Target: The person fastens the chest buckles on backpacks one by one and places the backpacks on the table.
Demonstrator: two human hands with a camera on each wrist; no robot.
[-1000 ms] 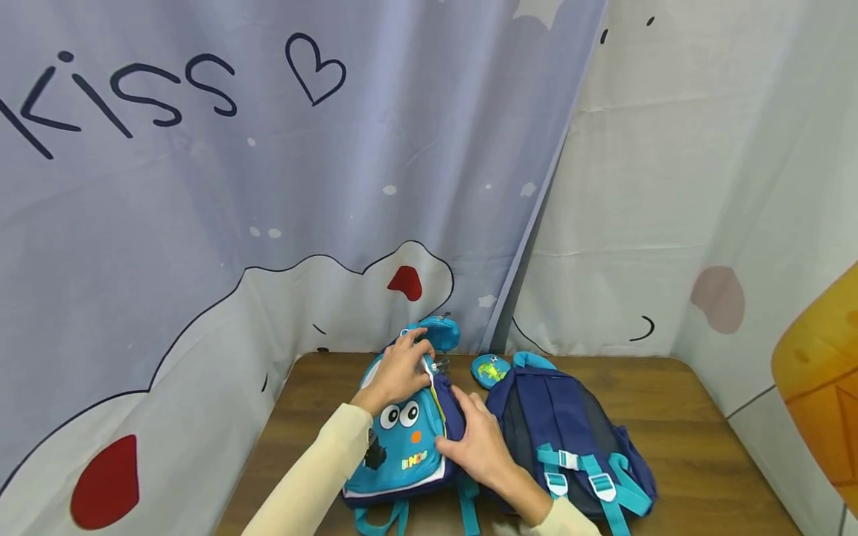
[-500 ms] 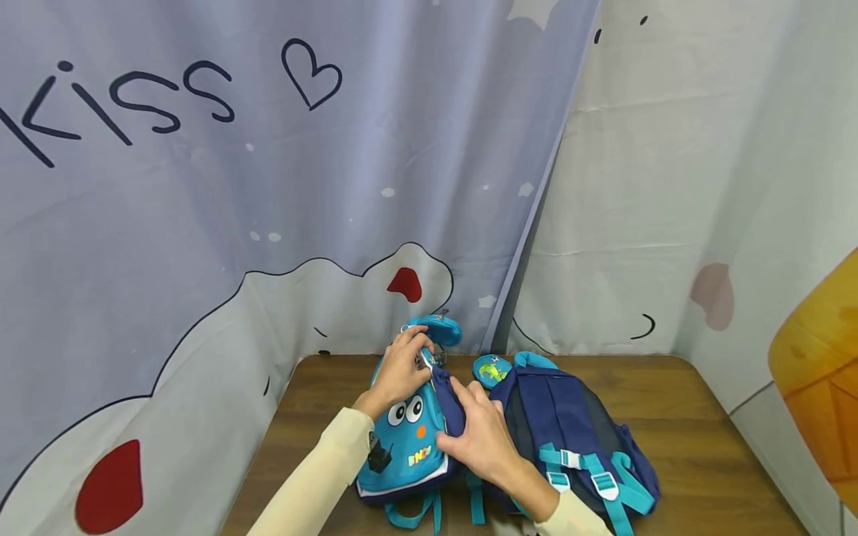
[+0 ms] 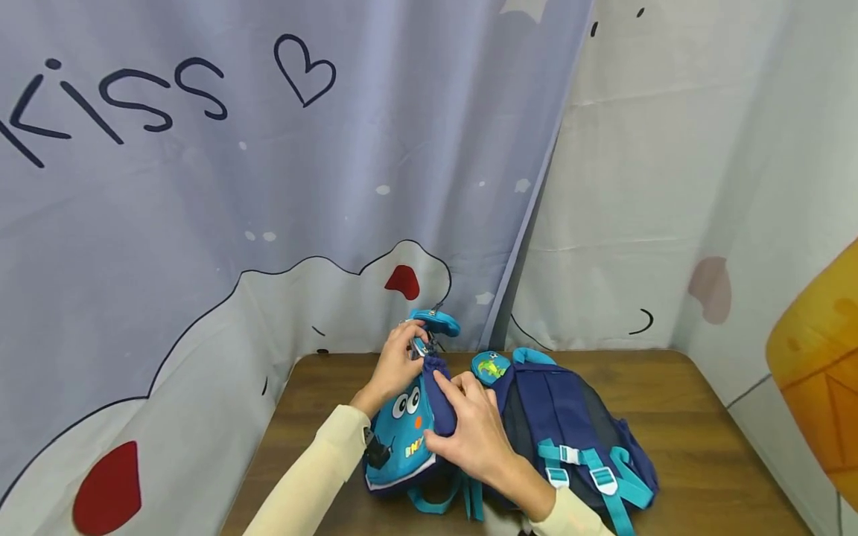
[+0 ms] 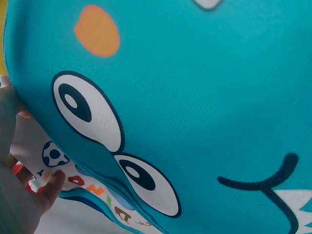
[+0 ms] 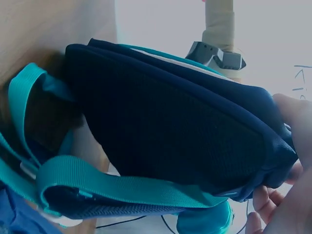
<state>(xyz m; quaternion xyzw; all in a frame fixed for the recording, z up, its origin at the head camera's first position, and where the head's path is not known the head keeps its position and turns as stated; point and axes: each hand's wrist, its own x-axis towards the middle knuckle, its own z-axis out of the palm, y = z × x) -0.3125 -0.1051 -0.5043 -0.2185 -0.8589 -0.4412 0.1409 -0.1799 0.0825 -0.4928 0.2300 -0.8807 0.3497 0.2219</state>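
Teal-fronted, the printed backpack (image 3: 395, 447) ran near to far, left of the navy backpack (image 3: 559, 413); the left hand (image 3: 394, 366) pinched its far end while the right hand (image 3: 474, 430), nearer, gripped its right side.

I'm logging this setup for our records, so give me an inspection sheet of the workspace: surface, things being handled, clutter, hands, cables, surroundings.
Surface: brown wood-look table, two backpacks on it.
Job's things: teal-faced backpack with cartoon eyes; teal round pouch behind its top, attachment unclear.
Clutter: navy backpack to the right, teal straps showing; printed round pouch near its top.
Hands: left hand grips the teal-faced backpack near its top; right hand holds its navy side.
Cables: none identifiable; thin dark lines in the right wrist view are unclear.
Surroundings: printed curtain behind, with "kiss" and a heart.
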